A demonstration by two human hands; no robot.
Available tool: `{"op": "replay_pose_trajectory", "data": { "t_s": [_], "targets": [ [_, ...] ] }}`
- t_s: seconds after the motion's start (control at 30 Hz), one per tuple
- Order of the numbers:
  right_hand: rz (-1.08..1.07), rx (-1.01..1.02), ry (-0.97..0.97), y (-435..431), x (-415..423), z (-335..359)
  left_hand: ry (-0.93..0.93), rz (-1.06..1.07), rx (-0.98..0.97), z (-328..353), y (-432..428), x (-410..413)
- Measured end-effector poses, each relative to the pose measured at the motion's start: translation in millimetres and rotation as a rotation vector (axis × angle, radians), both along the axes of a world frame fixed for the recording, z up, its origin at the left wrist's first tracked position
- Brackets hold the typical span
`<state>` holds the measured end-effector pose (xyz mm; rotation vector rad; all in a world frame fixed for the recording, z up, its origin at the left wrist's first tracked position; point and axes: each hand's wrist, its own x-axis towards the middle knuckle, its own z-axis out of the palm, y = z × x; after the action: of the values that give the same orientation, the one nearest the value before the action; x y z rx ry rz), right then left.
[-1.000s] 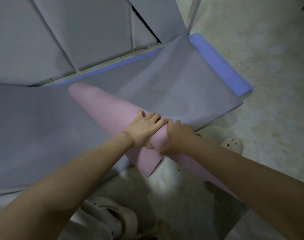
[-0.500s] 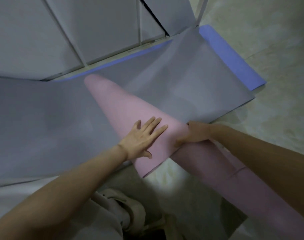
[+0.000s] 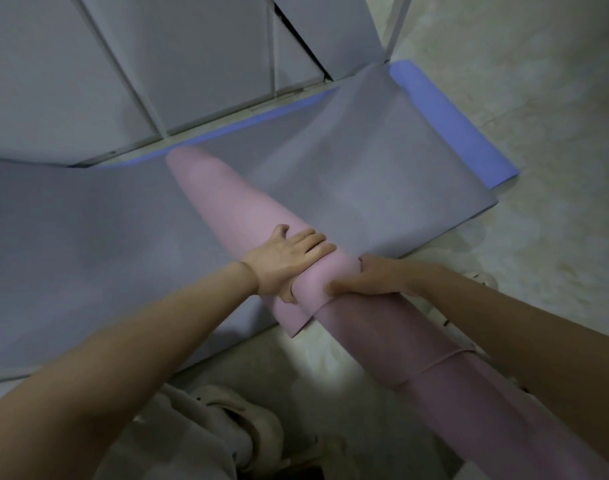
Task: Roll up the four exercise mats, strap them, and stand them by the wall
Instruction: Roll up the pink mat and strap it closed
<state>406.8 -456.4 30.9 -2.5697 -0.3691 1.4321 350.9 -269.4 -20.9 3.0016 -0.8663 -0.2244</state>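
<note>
Where the left hand (image 3: 289, 261) lay spread a moment ago, it now presses the pink mat (image 3: 227, 209), fingers together — the right hand (image 3: 379, 278) grips its loose edge — so this roll, lying across the grey mat (image 3: 365, 168), looks nearly done

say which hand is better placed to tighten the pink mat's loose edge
Right, probably: the right hand grips the pink mat, thumb at the loose edge; the left hand only lies flat on top.
</note>
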Motion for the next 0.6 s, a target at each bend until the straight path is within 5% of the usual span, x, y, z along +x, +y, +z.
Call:
{"op": "replay_pose_trajectory", "data": {
  "t_s": [0.17, 0.4, 0.5, 0.6],
  "targets": [
    [0.127, -0.072, -0.297, 10, -12, 2, 0.045, -0.004, 0.014, 5, -13, 23],
    [0.123, -0.063, -0.278, -2, -4, -8, 0.085, 0.146, -0.024, 2, -22, 6],
    [0.081, -0.035, -0.234, -12, 5, -9, 0.123, 0.398, -0.184, -5, -23, -20],
    [0.017, 0.004, -0.173, -16, 14, -9, 0.185, 0.735, -0.554, -19, -26, -50]
  ]
}}
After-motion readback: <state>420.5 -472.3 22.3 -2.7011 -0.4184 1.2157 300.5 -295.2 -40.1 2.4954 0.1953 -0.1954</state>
